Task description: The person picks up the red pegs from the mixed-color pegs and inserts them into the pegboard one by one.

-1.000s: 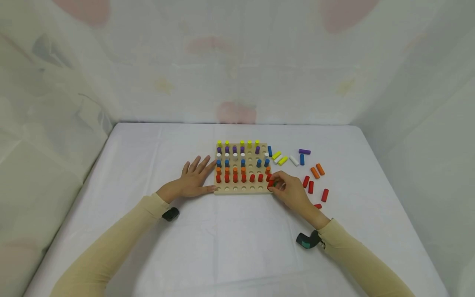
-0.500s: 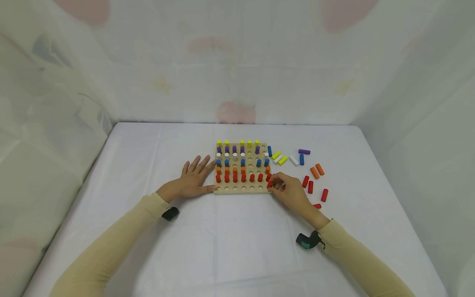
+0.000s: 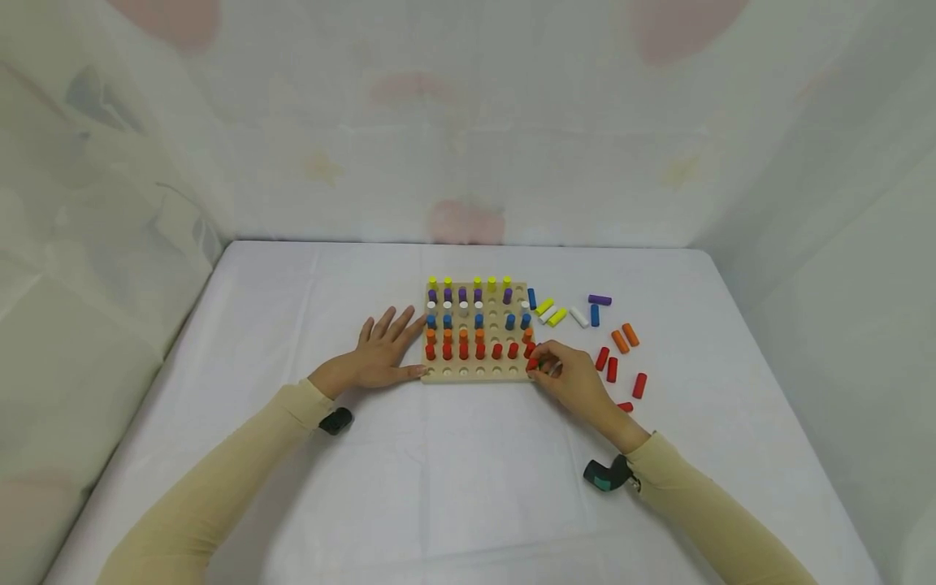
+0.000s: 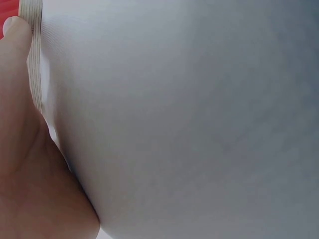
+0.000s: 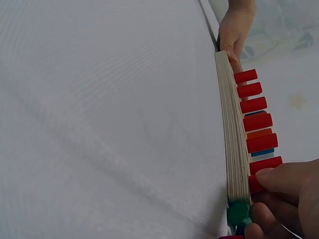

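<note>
A wooden pegboard (image 3: pixel 478 379) bears rows of upright yellow, purple, white, blue, orange and red pegs. At its front right corner my right hand (image 3: pixel 578 378) pinches a red peg (image 5: pixel 255 185) between thumb and fingers. That peg stands at the board's surface; its lower end cannot be made out. A green object (image 5: pixel 238 214) shows just under these fingers in the right wrist view. My left hand (image 3: pixel 380 357) lies on the table with fingers spread, its thumb touching the board's front left corner and its fingertips by the left edge.
Right of the board lie loose pegs: yellow (image 3: pixel 557 317), white (image 3: pixel 579 317), blue (image 3: pixel 595 315), purple (image 3: pixel 600 300), orange (image 3: pixel 620 341) and several red (image 3: pixel 639 385). A white cloth covers the table (image 3: pixel 468 479). Patterned curtains (image 3: pixel 468 122) stand behind and at both sides.
My right hand has sunk very slightly at the board's corner, with the red peg still pinched. My left hand has not moved.
</note>
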`<action>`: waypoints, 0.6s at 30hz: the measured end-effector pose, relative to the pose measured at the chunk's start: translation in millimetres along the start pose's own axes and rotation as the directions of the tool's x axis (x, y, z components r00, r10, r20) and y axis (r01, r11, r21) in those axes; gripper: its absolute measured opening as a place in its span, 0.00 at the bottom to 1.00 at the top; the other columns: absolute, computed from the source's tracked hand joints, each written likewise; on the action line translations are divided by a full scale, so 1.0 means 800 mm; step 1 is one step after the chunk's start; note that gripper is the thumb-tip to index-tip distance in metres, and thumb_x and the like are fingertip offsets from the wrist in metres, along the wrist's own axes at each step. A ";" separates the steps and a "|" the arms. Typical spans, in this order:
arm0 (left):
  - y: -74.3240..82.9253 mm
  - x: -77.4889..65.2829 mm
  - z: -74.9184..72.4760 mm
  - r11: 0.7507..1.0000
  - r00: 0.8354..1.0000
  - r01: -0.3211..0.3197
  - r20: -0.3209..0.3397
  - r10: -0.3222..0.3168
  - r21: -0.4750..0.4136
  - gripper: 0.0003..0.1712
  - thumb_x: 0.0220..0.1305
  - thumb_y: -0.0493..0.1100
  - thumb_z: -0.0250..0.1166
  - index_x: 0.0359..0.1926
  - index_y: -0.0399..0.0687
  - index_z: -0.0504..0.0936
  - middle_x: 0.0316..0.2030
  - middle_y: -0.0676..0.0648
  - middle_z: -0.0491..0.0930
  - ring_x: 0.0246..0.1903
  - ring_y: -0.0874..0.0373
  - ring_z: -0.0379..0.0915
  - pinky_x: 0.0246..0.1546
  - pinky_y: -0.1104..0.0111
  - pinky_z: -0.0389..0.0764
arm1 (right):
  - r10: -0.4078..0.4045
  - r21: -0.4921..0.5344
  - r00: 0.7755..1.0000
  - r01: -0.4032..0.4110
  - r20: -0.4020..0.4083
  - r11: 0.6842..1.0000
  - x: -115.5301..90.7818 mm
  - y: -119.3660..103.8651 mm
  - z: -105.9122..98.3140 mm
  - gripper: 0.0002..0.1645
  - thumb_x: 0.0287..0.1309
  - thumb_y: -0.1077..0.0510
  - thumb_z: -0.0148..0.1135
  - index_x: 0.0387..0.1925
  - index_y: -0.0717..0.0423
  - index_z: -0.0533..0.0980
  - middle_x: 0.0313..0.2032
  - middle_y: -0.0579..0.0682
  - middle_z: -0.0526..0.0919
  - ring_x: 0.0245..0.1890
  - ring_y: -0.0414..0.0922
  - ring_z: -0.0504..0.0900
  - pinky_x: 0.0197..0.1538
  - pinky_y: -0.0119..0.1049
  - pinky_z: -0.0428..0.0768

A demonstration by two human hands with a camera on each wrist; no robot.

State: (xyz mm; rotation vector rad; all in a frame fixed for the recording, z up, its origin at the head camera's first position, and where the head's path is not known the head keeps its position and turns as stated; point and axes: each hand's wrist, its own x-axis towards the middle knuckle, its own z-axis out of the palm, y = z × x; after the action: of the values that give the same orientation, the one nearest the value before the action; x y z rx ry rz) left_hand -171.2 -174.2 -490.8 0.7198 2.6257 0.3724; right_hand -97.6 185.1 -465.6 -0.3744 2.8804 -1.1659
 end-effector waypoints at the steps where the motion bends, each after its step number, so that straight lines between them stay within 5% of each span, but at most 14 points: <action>1: 0.000 0.000 0.000 1.000 1.000 0.000 -0.001 0.000 0.000 0.55 0.66 0.73 0.51 0.79 0.62 0.31 0.80 0.46 0.24 0.78 0.38 0.14 0.71 0.34 0.26 | -0.001 0.000 1.000 0.001 -0.001 1.000 0.000 0.000 0.000 0.16 0.55 0.58 0.73 0.46 0.53 0.80 0.39 0.49 0.86 0.35 0.42 0.79 0.37 0.26 0.78; 18: 0.005 -0.003 -0.003 1.000 1.000 -0.010 -0.021 0.010 0.003 0.56 0.65 0.74 0.52 0.80 0.60 0.33 0.80 0.42 0.27 0.78 0.35 0.18 0.71 0.32 0.28 | 0.004 -0.008 1.000 -0.004 -0.007 1.000 -0.001 0.001 0.002 0.16 0.55 0.58 0.73 0.45 0.52 0.80 0.39 0.48 0.87 0.35 0.42 0.79 0.37 0.25 0.78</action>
State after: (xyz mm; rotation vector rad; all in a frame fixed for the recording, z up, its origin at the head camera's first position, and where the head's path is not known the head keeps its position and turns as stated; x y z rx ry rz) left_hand -168.6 -172.7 -487.0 0.7343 2.6435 0.3806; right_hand -96.8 185.0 -467.1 -0.3651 2.8913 -1.1577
